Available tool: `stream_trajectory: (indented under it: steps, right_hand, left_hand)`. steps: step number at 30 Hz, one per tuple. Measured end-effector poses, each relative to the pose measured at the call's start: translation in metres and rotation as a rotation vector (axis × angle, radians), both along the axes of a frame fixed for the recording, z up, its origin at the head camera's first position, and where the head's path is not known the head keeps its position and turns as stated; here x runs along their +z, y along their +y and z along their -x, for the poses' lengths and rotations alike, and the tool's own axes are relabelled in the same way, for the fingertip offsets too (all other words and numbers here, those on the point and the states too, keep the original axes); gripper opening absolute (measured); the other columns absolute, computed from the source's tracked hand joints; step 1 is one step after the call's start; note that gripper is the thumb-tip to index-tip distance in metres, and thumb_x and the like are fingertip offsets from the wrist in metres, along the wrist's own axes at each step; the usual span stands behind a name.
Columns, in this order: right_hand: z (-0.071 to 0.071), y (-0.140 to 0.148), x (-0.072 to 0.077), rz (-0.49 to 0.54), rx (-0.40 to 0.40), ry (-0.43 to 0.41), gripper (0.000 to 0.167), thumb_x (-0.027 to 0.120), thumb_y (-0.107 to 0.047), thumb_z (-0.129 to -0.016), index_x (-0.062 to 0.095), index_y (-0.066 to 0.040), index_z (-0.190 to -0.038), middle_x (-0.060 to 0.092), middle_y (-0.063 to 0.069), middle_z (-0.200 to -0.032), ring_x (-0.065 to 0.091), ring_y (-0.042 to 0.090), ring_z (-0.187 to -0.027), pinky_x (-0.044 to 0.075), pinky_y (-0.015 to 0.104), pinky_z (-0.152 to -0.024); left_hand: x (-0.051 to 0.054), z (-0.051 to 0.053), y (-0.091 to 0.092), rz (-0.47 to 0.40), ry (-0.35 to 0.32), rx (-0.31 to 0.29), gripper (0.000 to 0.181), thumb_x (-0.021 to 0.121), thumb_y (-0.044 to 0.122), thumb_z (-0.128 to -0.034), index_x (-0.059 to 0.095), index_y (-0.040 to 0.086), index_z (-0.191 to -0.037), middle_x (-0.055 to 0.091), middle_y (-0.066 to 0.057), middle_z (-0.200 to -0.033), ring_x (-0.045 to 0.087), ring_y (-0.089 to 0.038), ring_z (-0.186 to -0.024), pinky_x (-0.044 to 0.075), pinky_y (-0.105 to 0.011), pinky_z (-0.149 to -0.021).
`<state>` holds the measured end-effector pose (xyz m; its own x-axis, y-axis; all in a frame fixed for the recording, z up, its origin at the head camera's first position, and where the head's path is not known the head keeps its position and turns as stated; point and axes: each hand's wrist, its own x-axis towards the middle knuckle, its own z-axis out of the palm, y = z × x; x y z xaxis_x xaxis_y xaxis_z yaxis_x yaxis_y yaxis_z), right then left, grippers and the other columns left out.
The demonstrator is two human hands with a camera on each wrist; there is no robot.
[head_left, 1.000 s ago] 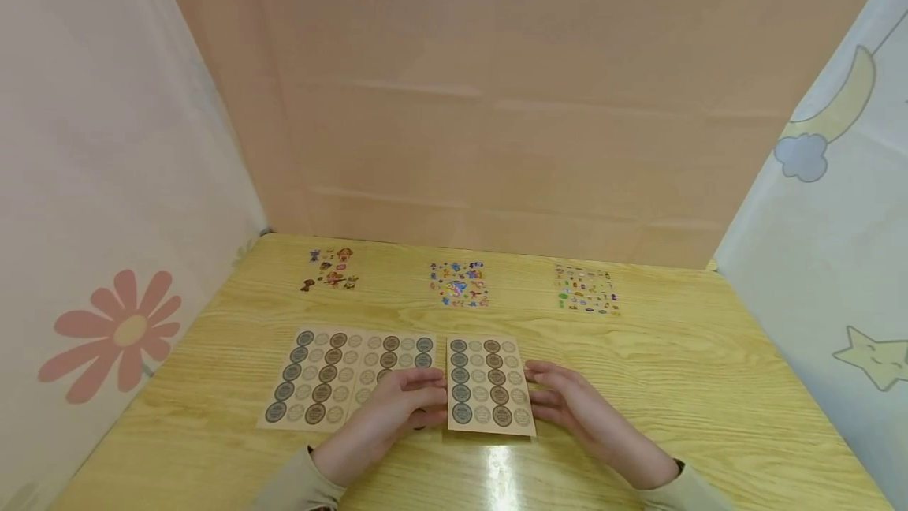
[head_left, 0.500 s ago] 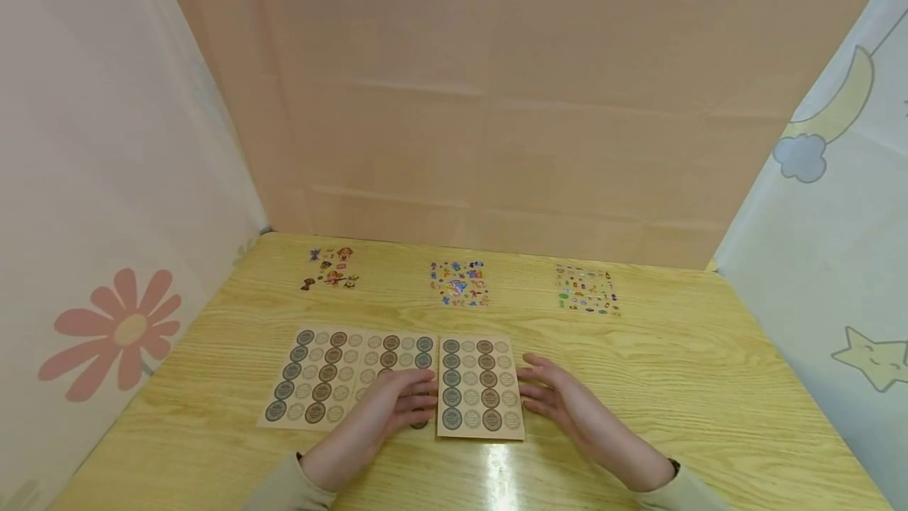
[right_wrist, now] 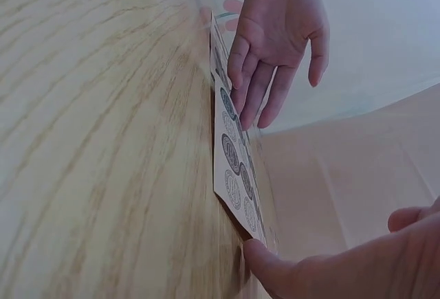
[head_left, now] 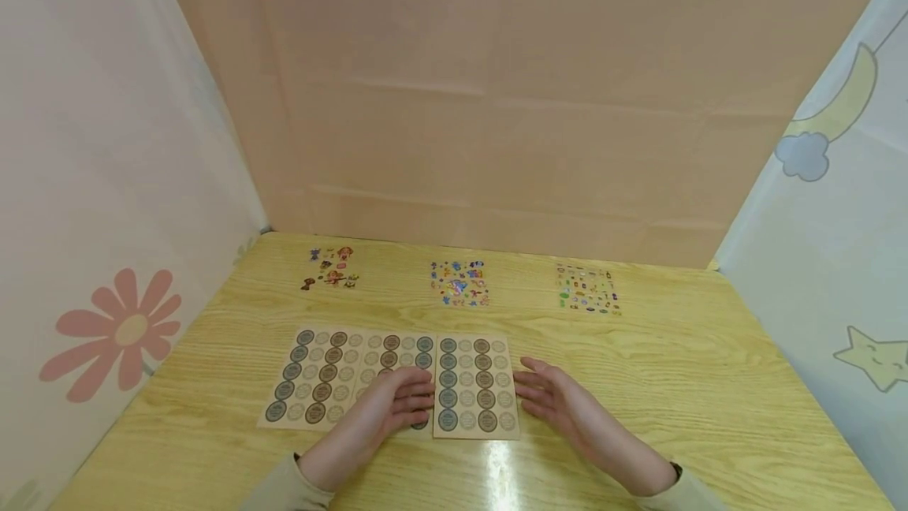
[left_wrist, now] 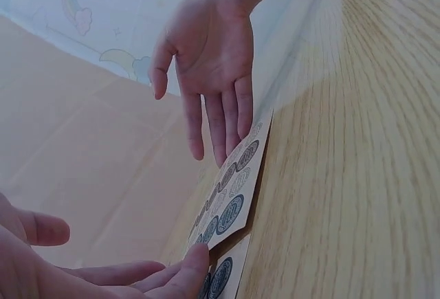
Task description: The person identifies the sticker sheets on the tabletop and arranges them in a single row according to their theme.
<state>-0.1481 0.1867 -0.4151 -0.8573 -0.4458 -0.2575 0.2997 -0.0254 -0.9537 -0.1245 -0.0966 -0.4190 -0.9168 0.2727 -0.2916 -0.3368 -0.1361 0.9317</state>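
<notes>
Okay, three tan paper sheets with rows of round grey, brown and cream labels, side by side on the pale wood-grain table (head_left: 681,385). Clock centre is the rightmost tan sheet (head_left: 475,389); twelve points away from the person. Middle tan sheet (head_left: 379,345) is just beside it at nine, leftmost tan sheet (head_left: 312,373) farther out, also nine. Left hand (head_left: 392,402) sits at nine, over the middle sheet, fingers loosely extended, thumb apart, gripping nothing; fingertips at the rightmost sheet's edge, can't tell if touching. Right hand (head_left: 559,400) at three, fingers likewise relaxed and spread, gripping nothing, right by the opposite edge. Wrist views: that sheet's near edge stands slightly off the wood. Clear sheets of small colourful stickers: one (head_left: 332,278) between ten and eleven, one (head_left: 457,287) at twelve, one (head_left: 589,287) between one and two.
</notes>
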Motion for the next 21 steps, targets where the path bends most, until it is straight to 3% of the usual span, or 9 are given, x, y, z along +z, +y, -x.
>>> stream_trajectory:
  steps: [6,21]
  right_hand:
    - [-0.0014,0.0024,-0.0002,0.057,0.019,-0.021,0.069,0.03,-0.036,-0.104,0.005,0.011,-0.147,0.018,0.038,-0.146,0.026,0.044,-0.136,0.025,0.045,-0.111]
    - [-0.0029,0.0024,0.0004,0.009,-0.007,-0.021,0.068,0.032,-0.037,-0.104,0.011,0.011,-0.147,0.025,0.035,-0.145,0.033,0.042,-0.132,0.032,0.045,-0.109]
  left_hand:
    - [0.0005,0.0015,-0.0009,0.004,-0.027,-0.005,0.056,0.037,0.027,-0.1007,0.038,-0.021,-0.131,0.049,-0.034,-0.128,0.054,-0.041,-0.114,0.049,-0.044,-0.094]
    - [0.0005,0.0011,-0.0019,0.013,-0.035,-0.008,0.058,0.036,0.029,-0.1011,0.037,-0.02,-0.132,0.048,-0.033,-0.129,0.053,-0.04,-0.114,0.049,-0.045,-0.093]
